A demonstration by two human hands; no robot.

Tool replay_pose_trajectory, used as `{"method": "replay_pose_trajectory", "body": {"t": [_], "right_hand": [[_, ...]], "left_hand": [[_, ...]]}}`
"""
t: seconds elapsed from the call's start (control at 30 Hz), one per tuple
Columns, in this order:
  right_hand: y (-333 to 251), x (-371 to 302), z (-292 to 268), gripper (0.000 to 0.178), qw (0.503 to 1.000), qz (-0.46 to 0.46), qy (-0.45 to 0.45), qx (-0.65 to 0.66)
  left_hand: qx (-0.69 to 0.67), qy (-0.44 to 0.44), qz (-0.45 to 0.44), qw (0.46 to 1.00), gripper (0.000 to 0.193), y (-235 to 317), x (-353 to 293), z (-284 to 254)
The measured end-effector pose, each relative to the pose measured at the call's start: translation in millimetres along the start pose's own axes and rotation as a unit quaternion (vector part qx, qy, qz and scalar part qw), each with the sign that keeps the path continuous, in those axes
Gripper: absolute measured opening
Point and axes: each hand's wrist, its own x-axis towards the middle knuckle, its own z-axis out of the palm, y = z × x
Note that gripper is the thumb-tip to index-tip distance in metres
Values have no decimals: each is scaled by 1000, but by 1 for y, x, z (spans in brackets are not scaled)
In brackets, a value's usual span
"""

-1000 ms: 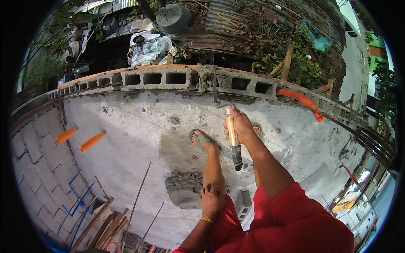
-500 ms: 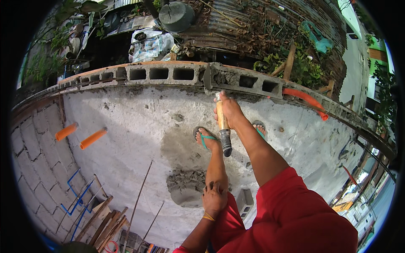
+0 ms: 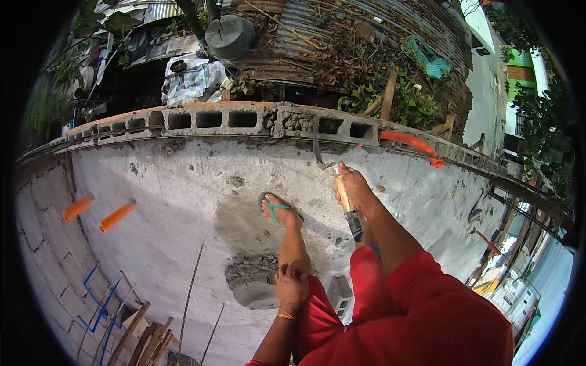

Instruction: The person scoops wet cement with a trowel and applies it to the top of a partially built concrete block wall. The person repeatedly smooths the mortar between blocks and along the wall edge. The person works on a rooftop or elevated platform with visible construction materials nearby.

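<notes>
Atop a half-built block wall (image 3: 201,119), we crouch over the grey slab (image 3: 171,201), one sandalled foot (image 3: 279,210) planted forward for balance near a heap of wet mortar (image 3: 251,282). Our right hand (image 3: 351,183) is closed round the wooden handle of a trowel (image 3: 332,174), its blade pressed to the fresh joint between blocks. Our left hand (image 3: 292,287) rests curled on the knee, holding nothing, as a brace

Trowel (image 3: 329,160) blade partly hidden against the block wall (image 3: 244,119).
</notes>
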Motion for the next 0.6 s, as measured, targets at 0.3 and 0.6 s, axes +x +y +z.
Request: {"method": "replay_pose_trajectory", "body": {"t": [0.3,0.6], "right_hand": [[15,1,-55,51,992,44,-33,116],[-26,-60,-123,42,969,-90,-192,-130]], "left_hand": [[-12,51,-77,996,45,58,-21,57],[-7,119,-102,988,48,103,-9,156]]}}
